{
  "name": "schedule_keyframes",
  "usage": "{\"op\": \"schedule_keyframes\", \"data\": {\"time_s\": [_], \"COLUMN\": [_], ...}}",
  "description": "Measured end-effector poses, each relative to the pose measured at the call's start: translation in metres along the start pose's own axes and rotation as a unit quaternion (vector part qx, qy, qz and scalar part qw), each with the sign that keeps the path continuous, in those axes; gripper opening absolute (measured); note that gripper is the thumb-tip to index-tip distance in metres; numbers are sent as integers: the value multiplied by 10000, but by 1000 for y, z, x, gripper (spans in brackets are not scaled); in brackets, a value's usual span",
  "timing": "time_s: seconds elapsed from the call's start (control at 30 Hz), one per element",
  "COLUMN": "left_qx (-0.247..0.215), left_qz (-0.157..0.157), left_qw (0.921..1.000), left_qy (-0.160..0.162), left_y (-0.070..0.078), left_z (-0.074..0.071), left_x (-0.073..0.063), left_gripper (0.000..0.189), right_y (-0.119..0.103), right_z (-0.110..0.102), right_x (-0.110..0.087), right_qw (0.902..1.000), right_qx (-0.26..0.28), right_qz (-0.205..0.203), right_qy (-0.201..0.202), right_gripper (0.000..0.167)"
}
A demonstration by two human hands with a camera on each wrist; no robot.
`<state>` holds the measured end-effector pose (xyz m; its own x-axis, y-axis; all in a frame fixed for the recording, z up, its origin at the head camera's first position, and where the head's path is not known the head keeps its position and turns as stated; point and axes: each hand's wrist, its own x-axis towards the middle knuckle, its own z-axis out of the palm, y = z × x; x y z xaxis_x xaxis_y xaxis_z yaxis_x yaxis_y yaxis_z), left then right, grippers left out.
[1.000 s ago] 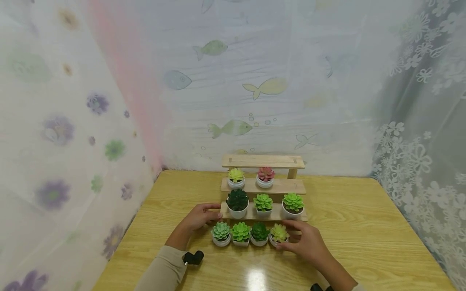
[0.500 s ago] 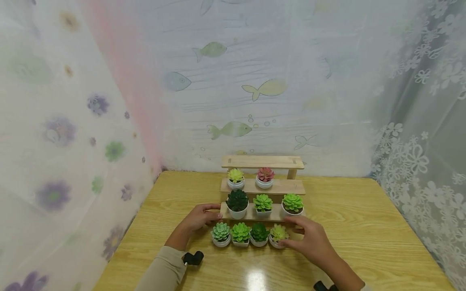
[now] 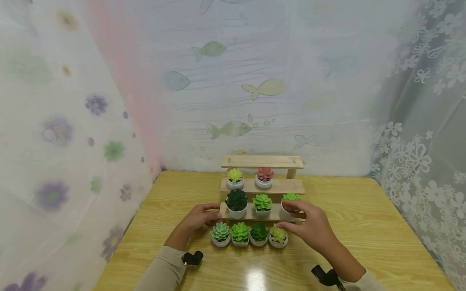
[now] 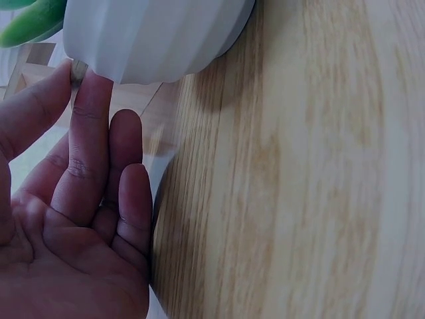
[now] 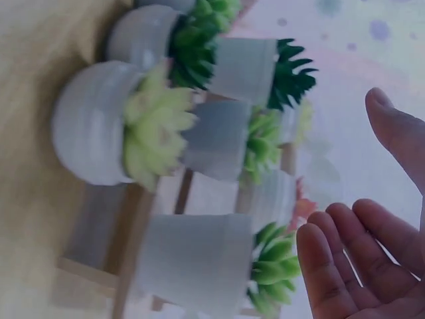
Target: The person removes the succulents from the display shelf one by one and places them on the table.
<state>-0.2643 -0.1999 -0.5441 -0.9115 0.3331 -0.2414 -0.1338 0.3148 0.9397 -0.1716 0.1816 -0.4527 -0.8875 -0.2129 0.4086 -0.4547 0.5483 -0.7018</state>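
Note:
My left hand [image 3: 198, 218] pinches the left end of the lowest board of a wooden stepped plant stand [image 3: 261, 161]; in the left wrist view, thumb and fingertips meet on the board's edge beside a white fluted pot [image 4: 153, 40]. My right hand [image 3: 314, 226] hangs with spread thumb and fingers above the pale yellow-green succulent [image 3: 278, 234] at the right end of the front row. It holds nothing and partly covers the bright green succulent [image 3: 291, 197] on the lowest board. In the right wrist view, the fingers [image 5: 319, 266] are apart from the pots.
The front row on the table also has a mint succulent [image 3: 220, 231], a green one [image 3: 240, 232] and a dark green one [image 3: 259, 232]. On the lowest board stand a blackish-green succulent [image 3: 236, 200] and a green one [image 3: 262, 202]. The middle board carries yellow [image 3: 235, 175] and red [image 3: 265, 174] succulents.
My right hand has let go of the pale yellow-green succulent's pot and risen forward, toward the bright green one on the lowest board. My left hand keeps its place on the stand.

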Motion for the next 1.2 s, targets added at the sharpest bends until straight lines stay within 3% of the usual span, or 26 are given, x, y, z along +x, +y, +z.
{"op": "schedule_keyframes", "data": {"time_s": [0.3, 0.57, 0.97, 1.2], "left_qx": [196, 123, 287, 350], "left_qz": [58, 21, 12, 55], "left_qw": [9998, 9999, 9995, 9994], "left_qy": [29, -52, -90, -15], "left_y": [-3, -7, -2, -3], "left_z": [-1, -2, -2, -1], "left_x": [3, 7, 6, 5], "left_gripper": [54, 54, 54, 55], "right_y": [-9, -13, -11, -9], "right_z": [-5, -4, -1, 1], "right_x": [30, 46, 68, 81], "right_qw": [9987, 9983, 9933, 9906], "right_qx": [-281, -535, -1152, -1213], "right_qz": [-293, -94, 115, 566], "right_qy": [300, 217, 26, -265], "right_gripper": [60, 71, 80, 86]}}
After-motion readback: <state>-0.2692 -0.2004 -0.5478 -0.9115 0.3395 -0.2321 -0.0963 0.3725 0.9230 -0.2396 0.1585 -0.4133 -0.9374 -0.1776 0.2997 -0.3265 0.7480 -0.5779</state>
